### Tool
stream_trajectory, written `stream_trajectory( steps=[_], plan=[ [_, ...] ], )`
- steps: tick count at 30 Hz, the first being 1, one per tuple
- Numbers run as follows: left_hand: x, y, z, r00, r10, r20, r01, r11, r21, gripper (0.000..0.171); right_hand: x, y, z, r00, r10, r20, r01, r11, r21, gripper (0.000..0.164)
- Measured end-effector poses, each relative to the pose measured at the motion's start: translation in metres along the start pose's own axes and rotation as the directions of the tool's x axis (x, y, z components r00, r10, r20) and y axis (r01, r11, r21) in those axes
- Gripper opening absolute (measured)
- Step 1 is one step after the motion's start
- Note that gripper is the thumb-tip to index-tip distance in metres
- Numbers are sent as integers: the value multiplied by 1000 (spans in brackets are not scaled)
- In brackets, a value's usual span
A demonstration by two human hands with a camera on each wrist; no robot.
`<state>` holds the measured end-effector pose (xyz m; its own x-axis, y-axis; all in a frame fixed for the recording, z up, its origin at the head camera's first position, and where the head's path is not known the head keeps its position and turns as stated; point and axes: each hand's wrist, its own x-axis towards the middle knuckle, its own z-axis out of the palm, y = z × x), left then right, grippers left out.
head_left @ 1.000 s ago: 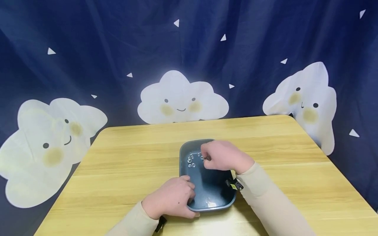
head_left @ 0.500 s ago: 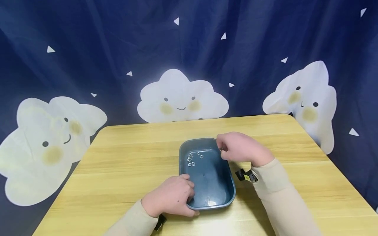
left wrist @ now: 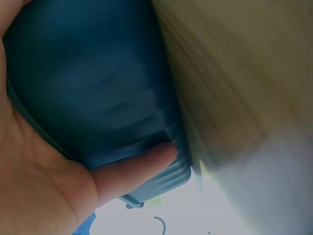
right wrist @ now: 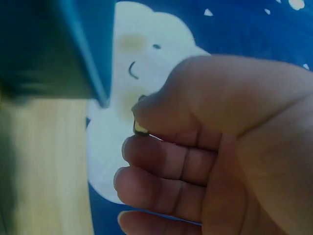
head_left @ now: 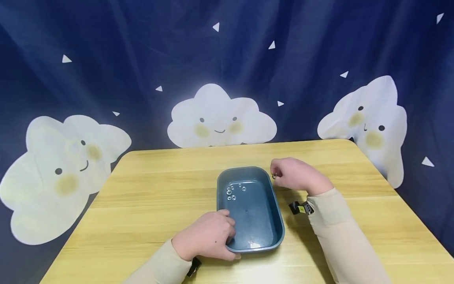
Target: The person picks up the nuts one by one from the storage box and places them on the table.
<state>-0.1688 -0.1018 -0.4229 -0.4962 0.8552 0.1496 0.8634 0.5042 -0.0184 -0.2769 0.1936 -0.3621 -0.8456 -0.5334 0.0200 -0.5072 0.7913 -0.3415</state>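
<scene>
A deep blue-grey plastic tray (head_left: 253, 221) with rounded corners stands on the wooden table. My left hand (head_left: 209, 236) grips its near left corner, fingers curled over the rim inside. The left wrist view shows the thumb (left wrist: 137, 171) lying along the tray's outer wall. Beyond the tray's right rim, my right hand (head_left: 298, 175) pinches a small shiny ring-like metal piece (right wrist: 140, 128) between thumb and fingertips, which partly hide it. Several similar small shiny ring-like pieces (head_left: 229, 192) lie inside the tray, towards its far left.
The pale wooden table (head_left: 159, 185) reaches out around the tray on all sides. Behind its far edge hangs a dark blue curtain (head_left: 142, 47) with white smiling clouds. A black wrist device (head_left: 301, 207) sits at the right sleeve's cuff.
My right hand has lifted out of the tray and moved right past its rim, holding one small ring-like metal piece. The left hand keeps its grip on the tray.
</scene>
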Motion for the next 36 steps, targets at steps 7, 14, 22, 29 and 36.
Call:
stream_trajectory(
  steps=[7, 14, 22, 29, 36],
  plan=[
    [0, 1, -1, 1000, -8, 8, 8, 1000, 3, 54, 5, 15, 11, 999, 38, 11, -38, 999, 0, 14],
    [0, 1, 0, 999, -20, 25, 20, 1000, 1, 53, 13, 29, 28, 994, 104, 27, -103, 994, -31, 12],
    [-1, 0, 1, 999, -24, 31, 24, 1000, -2, 54, 18, 36, 43, 992, 126, 26, -124, 989, -77, 12],
    [-2, 1, 0, 998, -34, 45, 34, 999, -11, 53, 22, 40, 53, 990, 131, 53, -125, 987, -100, 12],
    [-1, 1, -2, 1000, -18, 9, 18, 1000, 7, 55, 21, 39, 51, 992, 120, 26, -117, 988, -100, 14]
  ],
)
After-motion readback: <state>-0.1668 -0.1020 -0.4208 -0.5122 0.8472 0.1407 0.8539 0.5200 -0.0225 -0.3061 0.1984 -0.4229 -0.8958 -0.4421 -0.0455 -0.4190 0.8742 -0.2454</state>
